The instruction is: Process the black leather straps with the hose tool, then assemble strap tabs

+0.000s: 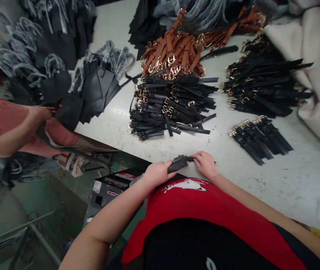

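- and here, at the table's [286,176] near edge, a black leather piece [178,164] is held low, just in front of the red apron [205,204], presumably so that it can be seen and worked close in.
- by the left hand [157,173] its wider end is gripped, thumb above and fingers curled round, seemingly for steadiness.
- by the right hand [205,164] the narrow end is pinched at the fingertips; a two-ended hold, likely chosen to keep the piece from twisting. the exact contact is too small to tell.
- straight ahead, black buckled straps [173,107] are heaped within easy reach, brown straps [173,52] directly behind them, apparently sorted by colour.
- over to the right, a row of straps [261,138] is laid out side by side, buckles at one end, perhaps for easy counting; beyond it a second black pile [263,86] is stacked.
- at the left, black panels [98,86] are fanned out, near a co-worker's hand [44,112].
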`<state>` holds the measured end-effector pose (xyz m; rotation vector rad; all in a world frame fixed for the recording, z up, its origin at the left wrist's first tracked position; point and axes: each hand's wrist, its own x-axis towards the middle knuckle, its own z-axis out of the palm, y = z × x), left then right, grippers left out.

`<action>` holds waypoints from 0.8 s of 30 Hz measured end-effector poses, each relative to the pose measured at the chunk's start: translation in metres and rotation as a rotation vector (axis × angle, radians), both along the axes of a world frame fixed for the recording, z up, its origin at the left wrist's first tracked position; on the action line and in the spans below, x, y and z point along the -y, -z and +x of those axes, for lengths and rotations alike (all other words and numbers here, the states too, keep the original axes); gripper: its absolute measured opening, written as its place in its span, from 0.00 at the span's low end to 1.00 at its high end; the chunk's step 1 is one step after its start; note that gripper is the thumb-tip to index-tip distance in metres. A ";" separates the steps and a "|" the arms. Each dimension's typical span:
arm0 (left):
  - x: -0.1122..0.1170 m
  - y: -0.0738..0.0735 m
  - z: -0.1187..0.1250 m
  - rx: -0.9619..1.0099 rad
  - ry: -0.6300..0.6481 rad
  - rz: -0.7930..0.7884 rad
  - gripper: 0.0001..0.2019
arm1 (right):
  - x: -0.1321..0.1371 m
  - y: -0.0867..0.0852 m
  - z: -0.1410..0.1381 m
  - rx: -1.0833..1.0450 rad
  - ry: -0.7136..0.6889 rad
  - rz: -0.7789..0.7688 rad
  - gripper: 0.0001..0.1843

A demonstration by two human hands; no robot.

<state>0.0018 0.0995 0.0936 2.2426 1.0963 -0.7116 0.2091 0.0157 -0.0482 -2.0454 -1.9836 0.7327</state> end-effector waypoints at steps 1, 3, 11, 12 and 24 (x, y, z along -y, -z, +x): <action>-0.001 0.001 0.010 0.003 0.007 0.006 0.24 | 0.001 0.004 -0.001 -0.019 0.020 0.006 0.19; -0.003 0.002 0.024 0.005 0.030 0.010 0.24 | 0.002 0.009 -0.003 -0.042 0.033 0.031 0.18; -0.006 -0.006 0.037 -0.063 0.121 0.042 0.23 | 0.004 0.008 0.000 -0.074 0.044 0.094 0.17; -0.006 -0.006 0.040 -0.066 0.131 0.039 0.23 | 0.004 0.009 0.001 -0.075 0.044 0.103 0.17; 0.005 -0.005 0.048 -0.171 0.227 0.117 0.24 | 0.004 0.026 0.001 -0.023 0.030 0.227 0.15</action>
